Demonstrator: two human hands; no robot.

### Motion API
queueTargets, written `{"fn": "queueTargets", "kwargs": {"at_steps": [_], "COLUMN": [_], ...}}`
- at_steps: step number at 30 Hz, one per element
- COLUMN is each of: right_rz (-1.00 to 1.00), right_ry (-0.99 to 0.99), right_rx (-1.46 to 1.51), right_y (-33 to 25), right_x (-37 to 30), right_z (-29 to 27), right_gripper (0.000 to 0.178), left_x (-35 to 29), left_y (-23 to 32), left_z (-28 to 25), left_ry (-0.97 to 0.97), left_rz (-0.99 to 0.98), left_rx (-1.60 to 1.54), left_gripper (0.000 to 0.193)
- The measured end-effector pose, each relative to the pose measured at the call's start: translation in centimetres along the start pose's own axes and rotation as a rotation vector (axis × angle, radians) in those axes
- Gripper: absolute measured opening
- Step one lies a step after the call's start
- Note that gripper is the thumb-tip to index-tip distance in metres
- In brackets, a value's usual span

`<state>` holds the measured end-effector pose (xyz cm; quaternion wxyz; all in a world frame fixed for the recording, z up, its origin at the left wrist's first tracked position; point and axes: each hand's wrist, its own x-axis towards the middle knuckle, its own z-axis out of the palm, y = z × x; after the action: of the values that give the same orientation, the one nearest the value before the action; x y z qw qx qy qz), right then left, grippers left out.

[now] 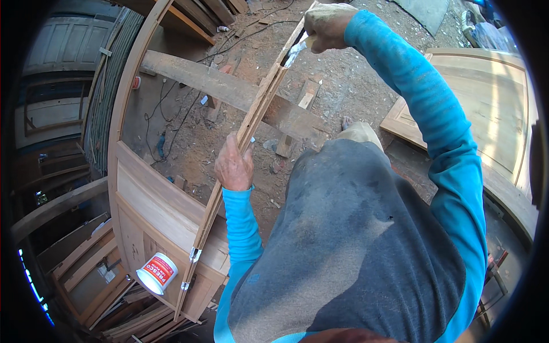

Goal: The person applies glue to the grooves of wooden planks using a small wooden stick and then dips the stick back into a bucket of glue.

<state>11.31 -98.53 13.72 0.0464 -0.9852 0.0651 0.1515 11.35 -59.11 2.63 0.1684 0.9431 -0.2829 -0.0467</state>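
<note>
"State of the fingers?"
"My left hand (234, 164) grasps the strip (262, 104) near its middle; my right hand (329, 27) is closed on what appears a scraper (309, 42), by white filler (293, 56)."
"Sound method?"
"In my judgement: brace firmly, press filler in, draw it thin lengthwise."
"Location, axis?"
"Before me, crossing above the plank (200, 77); long axis near-left to far, slightly rightward."

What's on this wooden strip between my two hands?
In the head view, the wooden strip looks bare from the left hand to a white patch by the right hand; a plank crosses beneath.
</note>
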Motion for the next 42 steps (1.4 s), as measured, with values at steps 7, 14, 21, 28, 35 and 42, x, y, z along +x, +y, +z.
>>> {"fn": "queueTargets", "kwargs": {"at_steps": [7, 14, 21, 28, 35, 42], "right_rz": [0.141, 0.109, -0.005, -0.008, 0.204, 0.109], "right_ry": [0.060, 0.114, 0.180, 0.170, 0.205, 0.108], "right_rx": [-0.231, -0.231, 0.084, 0.097, 0.024, 0.246], "right_y": [3.2, 2.7, 4.2, 1.1, 0.0, 1.1], "right_x": [0.7, 2.1, 1.3, -0.9, -0.7, -0.1], "right_z": [-0.2, 0.4, 3.3, 2.7, 2.8, 2.9], "right_gripper": [0.021, 0.021, 0.042, 0.037, 0.032, 0.035], "left_x": [-0.2, -0.7, -0.4, -0.6, -0.8, -0.8], "left_y": [0.3, 0.7, 0.6, 0.6, 0.4, 0.6], "left_z": [-0.1, 0.2, 0.1, 0.3, 0.3, 0.2], "left_ry": [0.034, 0.046, 0.006, 0.047, 0.031, 0.017], "left_rz": [0.037, 0.045, 0.037, 0.076, 0.066, 0.052], "left_rx": [0.014, 0.073, 0.107, 0.109, 0.119, 0.114], "left_gripper": [0.052, 0.055, 0.060, 0.059, 0.061, 0.060]}}
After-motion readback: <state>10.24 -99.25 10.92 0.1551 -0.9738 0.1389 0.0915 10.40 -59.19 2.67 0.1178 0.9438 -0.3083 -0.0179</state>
